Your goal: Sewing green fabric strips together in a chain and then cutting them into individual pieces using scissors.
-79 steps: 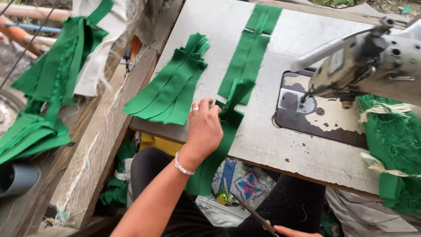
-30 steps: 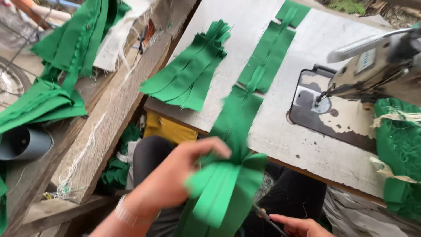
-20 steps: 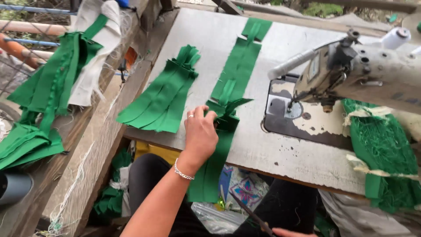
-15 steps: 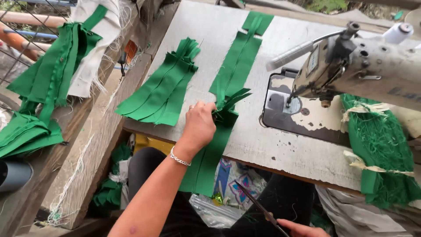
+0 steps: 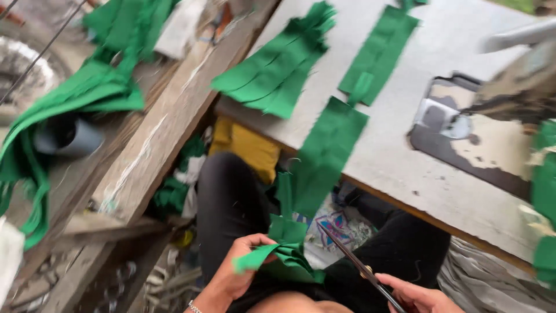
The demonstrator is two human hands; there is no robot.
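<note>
Left hand (image 5: 234,277) has dropped from table (image 5: 405,145) to lap, pinching green strip (image 5: 324,156); right hand (image 5: 417,297) grips scissors (image 5: 353,261)

A grey worn table (image 5: 405,145) bears a stack of green cloth pieces (image 5: 278,72); a green strip (image 5: 370,58); seemingly a sewing machine (image 5: 509,93).

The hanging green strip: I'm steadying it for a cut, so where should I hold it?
Pinch the green strip at its bunched lower end, from the left, as the left hand does; the scissors in the right hand probably need the right side.
</note>
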